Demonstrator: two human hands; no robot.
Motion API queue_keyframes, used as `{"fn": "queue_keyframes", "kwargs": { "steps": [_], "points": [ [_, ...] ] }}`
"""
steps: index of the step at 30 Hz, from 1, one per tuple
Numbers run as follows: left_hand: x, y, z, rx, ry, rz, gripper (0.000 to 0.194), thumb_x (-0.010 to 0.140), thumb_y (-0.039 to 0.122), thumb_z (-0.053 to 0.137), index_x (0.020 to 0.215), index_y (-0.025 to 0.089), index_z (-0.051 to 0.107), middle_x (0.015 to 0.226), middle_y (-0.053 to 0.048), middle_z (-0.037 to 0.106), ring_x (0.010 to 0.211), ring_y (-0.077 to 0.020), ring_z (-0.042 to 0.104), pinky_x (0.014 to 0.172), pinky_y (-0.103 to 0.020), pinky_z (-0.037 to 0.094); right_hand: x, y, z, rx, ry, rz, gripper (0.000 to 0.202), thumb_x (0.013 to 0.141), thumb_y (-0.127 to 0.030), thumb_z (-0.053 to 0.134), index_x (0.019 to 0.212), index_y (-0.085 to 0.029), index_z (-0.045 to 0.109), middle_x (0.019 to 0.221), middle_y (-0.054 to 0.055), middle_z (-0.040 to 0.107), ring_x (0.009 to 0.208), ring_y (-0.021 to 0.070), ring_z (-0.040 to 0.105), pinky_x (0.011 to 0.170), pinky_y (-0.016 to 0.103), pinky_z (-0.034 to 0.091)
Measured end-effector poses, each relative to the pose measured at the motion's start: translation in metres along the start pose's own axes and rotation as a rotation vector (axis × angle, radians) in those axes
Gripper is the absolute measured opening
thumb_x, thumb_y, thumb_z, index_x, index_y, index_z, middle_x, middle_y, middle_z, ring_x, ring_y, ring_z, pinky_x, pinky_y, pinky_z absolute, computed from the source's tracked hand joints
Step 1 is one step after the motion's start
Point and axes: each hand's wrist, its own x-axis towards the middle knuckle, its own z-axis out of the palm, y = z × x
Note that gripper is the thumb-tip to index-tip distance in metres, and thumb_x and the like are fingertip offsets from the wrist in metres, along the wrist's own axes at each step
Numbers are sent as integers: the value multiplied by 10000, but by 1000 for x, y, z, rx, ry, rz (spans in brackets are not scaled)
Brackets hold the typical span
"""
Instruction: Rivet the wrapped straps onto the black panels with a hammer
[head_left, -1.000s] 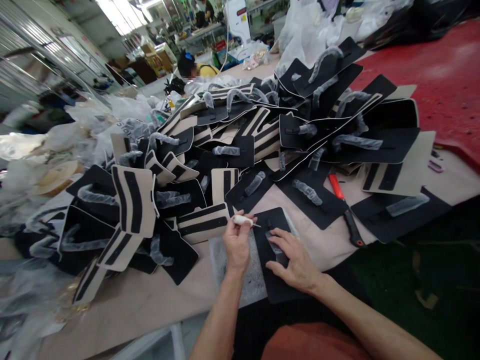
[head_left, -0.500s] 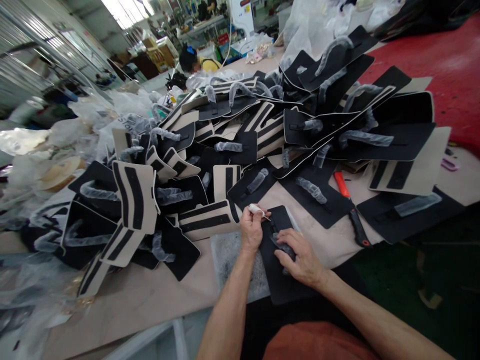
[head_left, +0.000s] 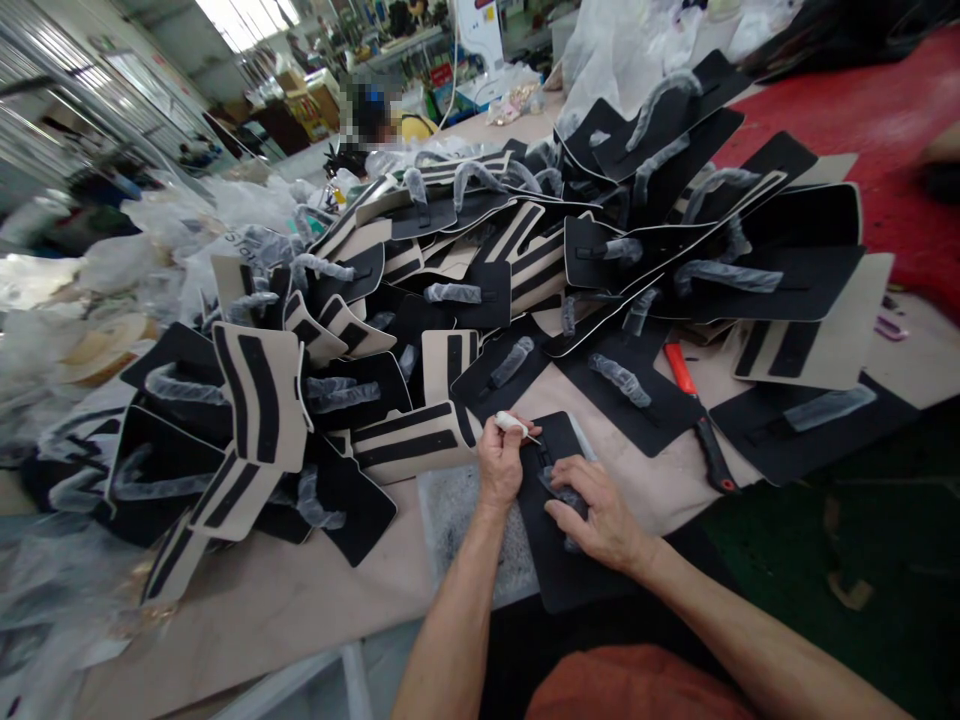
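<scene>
A black flat panel (head_left: 551,560) lies at the table's near edge, in front of me. My left hand (head_left: 499,465) grips a small white-handled pointed tool (head_left: 513,425), its tip just above the panel's top end. My right hand (head_left: 596,515) presses a plastic-wrapped strap (head_left: 564,492) down on the panel with curled fingers. Under the panel's left side lies a clear plastic bag (head_left: 465,520).
A big heap of black and beige striped panels (head_left: 480,290) with wrapped straps fills the table beyond my hands. A red-handled tool (head_left: 694,405) lies to the right. Plastic bags (head_left: 90,290) pile up at the left. A red surface (head_left: 885,130) is at far right. Another person sits far behind.
My left hand has brought the white tool to the right, up to the panel's top. My right hand's fingers have curled onto the strap.
</scene>
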Motion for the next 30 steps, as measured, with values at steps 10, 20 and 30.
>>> {"fn": "queue_keyframes", "kwargs": {
  "steps": [10, 20, 30],
  "points": [
    [-8, 2, 7, 381, 22, 227, 170, 957, 381, 548, 986, 216, 575, 924, -36, 718, 873, -183, 731, 815, -314, 578, 1, -4, -2, -8, -16, 9, 144, 888, -281, 622, 1011, -217, 581, 1073, 77, 635, 1034, 235, 601, 873, 404, 453],
    [-10, 6, 9, 479, -100, 357, 118, 914, 292, 599, 1011, 233, 631, 957, -59, 767, 920, -211, 726, 861, -352, 560, 12, 20, -110, -416, 518, 352, 185, 914, -337, 555, 979, -198, 656, 952, 89, 676, 871, 229, 631, 838, 376, 502],
    [-4, 2, 3, 573, -192, 413, 141, 925, 305, 566, 1022, 224, 629, 964, -60, 765, 899, -201, 725, 828, -333, 560, 58, 92, -168, -586, 27, 969, 392, 846, -388, 680, 1092, -92, 606, 1080, 211, 626, 1051, 336, 593, 814, 392, 431]
  ]
}}
